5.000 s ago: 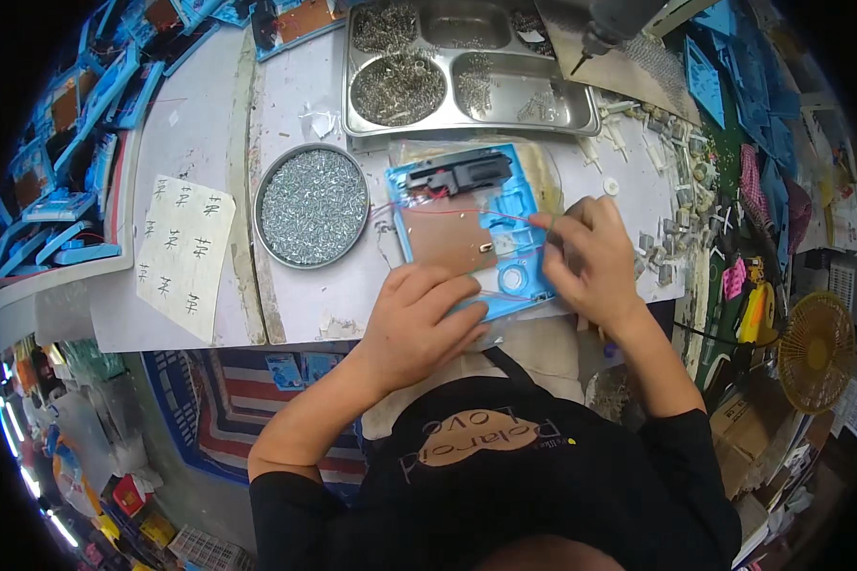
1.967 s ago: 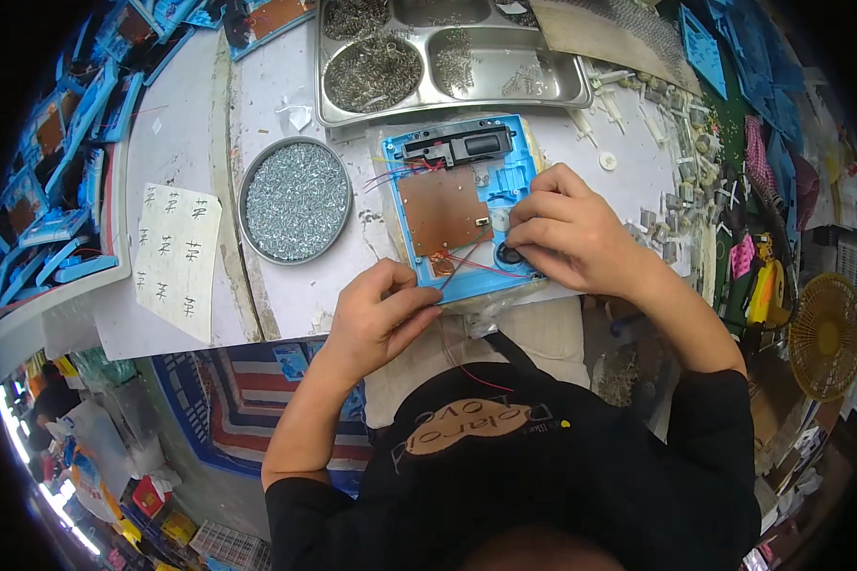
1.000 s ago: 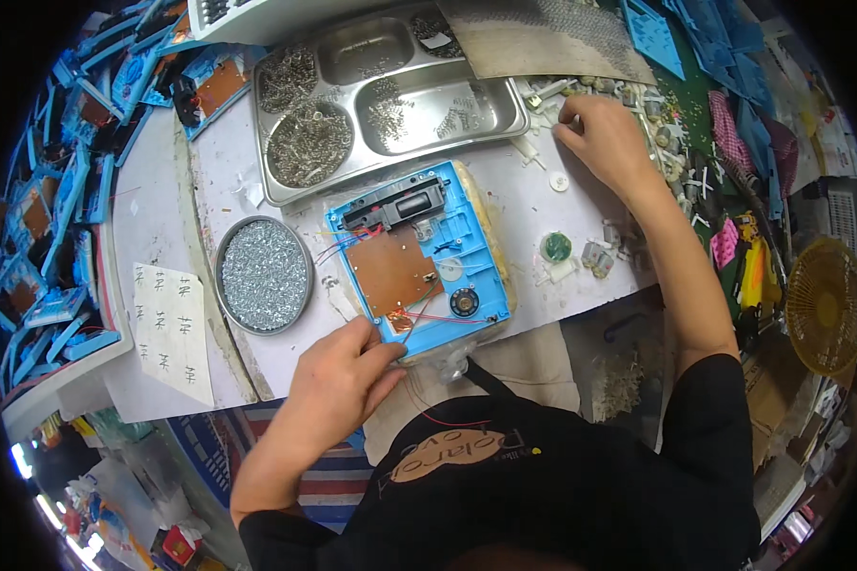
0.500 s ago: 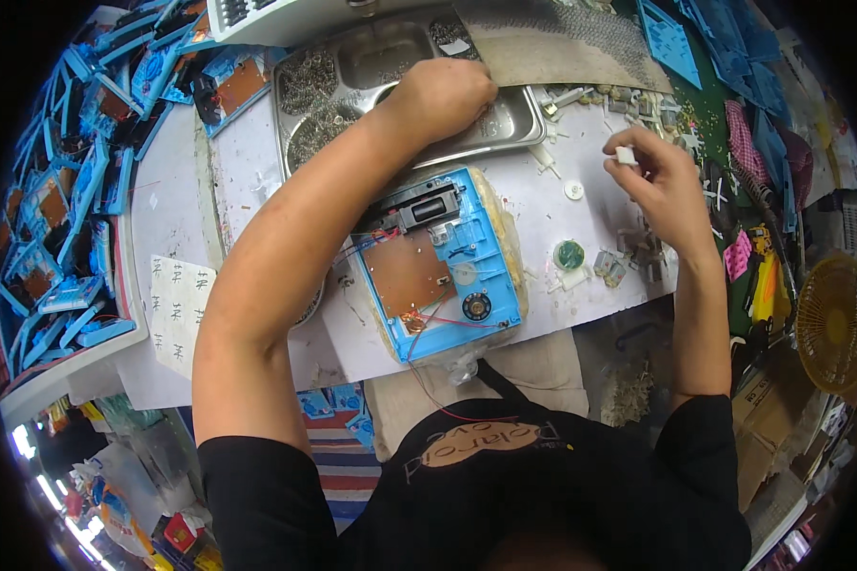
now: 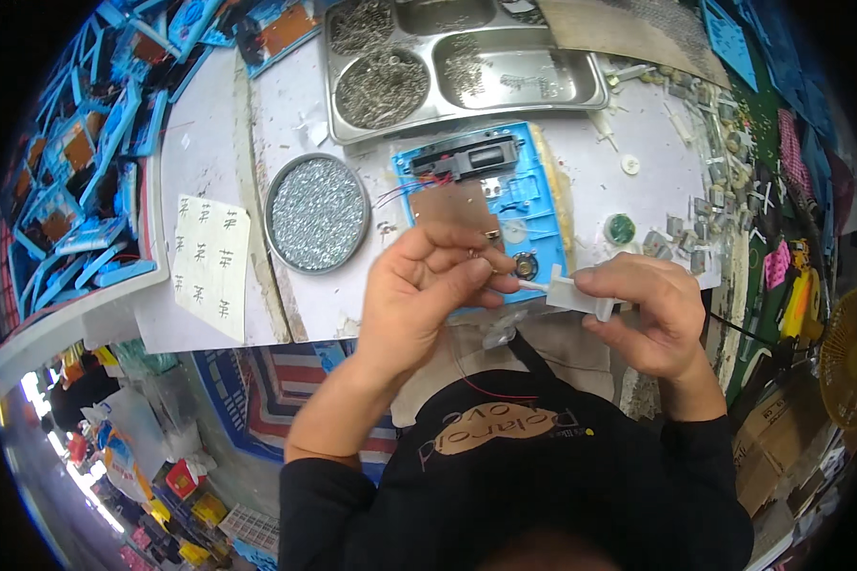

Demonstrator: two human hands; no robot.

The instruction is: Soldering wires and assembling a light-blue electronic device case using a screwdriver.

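Note:
My right hand (image 5: 652, 309) grips a small white plastic part (image 5: 569, 297) with a thin stem that points toward the left hand. My left hand (image 5: 419, 285) pinches something tiny at the end of that stem, perhaps a small spring, too small to name surely. Just beyond both hands lies an open blue plastic casing (image 5: 543, 211) on a yellowish pad. It carries a brown board (image 5: 443, 206), a black module (image 5: 467, 160), red and blue wires and a dark round piece (image 5: 526, 265). My left fingers cover part of the board.
A steel compartment tray (image 5: 595, 93) with many small springs stands at the back. On the left are a round dish (image 5: 269, 217) of small metal pieces, a marked paper sheet (image 5: 209, 271) and a bin rim (image 5: 157, 228) around blue casings. Small white parts (image 5: 681, 124) lie right.
My left hand has come back from the steel tray to the front of the blue casing. My right hand has moved inward and down with the white part, so the two hands now meet.

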